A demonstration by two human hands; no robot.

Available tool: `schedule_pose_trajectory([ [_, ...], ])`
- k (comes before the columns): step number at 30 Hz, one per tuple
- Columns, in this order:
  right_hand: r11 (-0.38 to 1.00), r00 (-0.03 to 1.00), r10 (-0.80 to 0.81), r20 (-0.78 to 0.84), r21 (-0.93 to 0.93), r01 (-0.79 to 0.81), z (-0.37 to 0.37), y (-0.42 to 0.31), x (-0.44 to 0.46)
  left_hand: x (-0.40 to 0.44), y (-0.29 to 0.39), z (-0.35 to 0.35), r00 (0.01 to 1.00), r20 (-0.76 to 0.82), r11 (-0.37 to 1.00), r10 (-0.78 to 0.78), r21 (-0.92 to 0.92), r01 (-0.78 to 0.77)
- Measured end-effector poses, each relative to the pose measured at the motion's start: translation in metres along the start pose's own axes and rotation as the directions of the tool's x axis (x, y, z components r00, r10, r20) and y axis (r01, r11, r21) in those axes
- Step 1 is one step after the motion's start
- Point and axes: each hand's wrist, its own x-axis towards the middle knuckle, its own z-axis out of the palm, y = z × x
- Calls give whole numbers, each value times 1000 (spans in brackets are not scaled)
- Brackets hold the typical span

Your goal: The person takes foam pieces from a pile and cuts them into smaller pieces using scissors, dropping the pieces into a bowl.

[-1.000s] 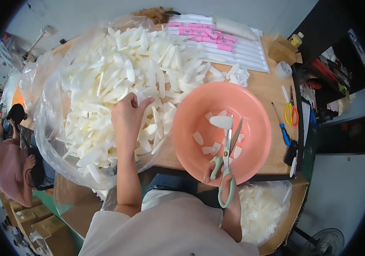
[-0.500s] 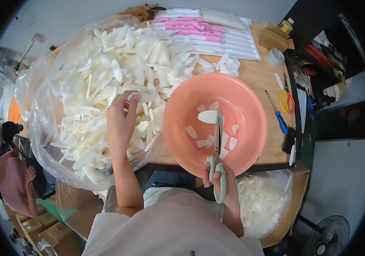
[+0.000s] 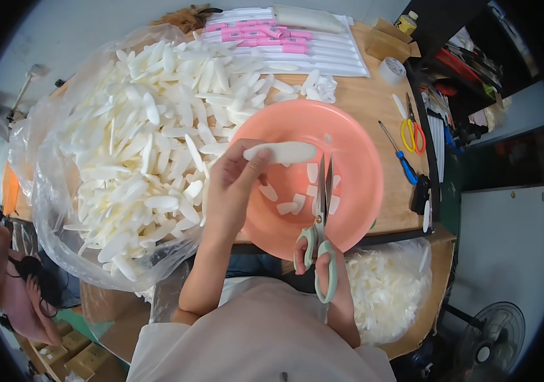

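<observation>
Over the left side of a pink-orange plastic basin (image 3: 361, 210), my left hand (image 3: 239, 175) pinches a long white oval foam piece (image 3: 288, 151). My right hand (image 3: 330, 264) grips pale green-handled scissors (image 3: 321, 239) at the basin's near rim. Their blades are parted and point away from me, close to the free end of the held piece. Several short cut white pieces (image 3: 286, 207) lie on the basin floor. To the left, a big heap of white oval pieces (image 3: 138, 153) lies on a clear plastic bag (image 3: 62, 210).
On the table's right are a blue-handled screwdriver (image 3: 405, 167), yellow-and-red-handled scissors (image 3: 413, 135) and a tape roll (image 3: 391, 70). Pink tubes (image 3: 265, 35) rest on a white tray (image 3: 342, 60) behind. Below the edge sits a bag of white pieces (image 3: 389, 293). Another person (image 3: 30, 299) is at far left.
My left hand has moved right from the heap to over the basin, bringing a white oval piece. The scissors have opened. The view has shifted slightly.
</observation>
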Motion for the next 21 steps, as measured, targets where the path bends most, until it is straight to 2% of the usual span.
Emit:
schedule_pose_trajectory([
  [2, 998, 999, -51, -10, -23, 51, -2, 0, -2, -2, 8, 1, 999, -17, 999, -42, -20, 42],
  [4, 982, 999, -34, 22, -184, 37, -6, 0, -4, -4, 12, 6, 997, -50, 994, -56, -94, 51],
  [7, 960, 1000, 22, -1, -279, -22, 0, -5, -5, -9, 13, 13, 1000, -14, 999, -19, -28, 19],
  [10, 961, 999, 4, -39, -275, -15, 0, 0, -4, -17, 14, 18, 998, 67, 1000, -11, 22, 10],
  [14, 964, 997, -54, -56, -264, 38, -1, 0, -5, -22, 19, 26, 998, 57, 1000, -23, 18, 22],
  [16, 960, 992, 41, -116, -271, -71, 1, -6, -7, -22, 19, 27, 996, 71, 999, -54, 9, 54],
  [20, 941, 984, 149, -103, -292, -173, -1, -14, -8, -20, 10, 15, 990, 128, 997, -51, 59, 44],
  [21, 972, 991, 85, -106, -208, -106, -1, -9, -9, -18, 4, 11, 985, 160, 970, 61, 222, -97],
])
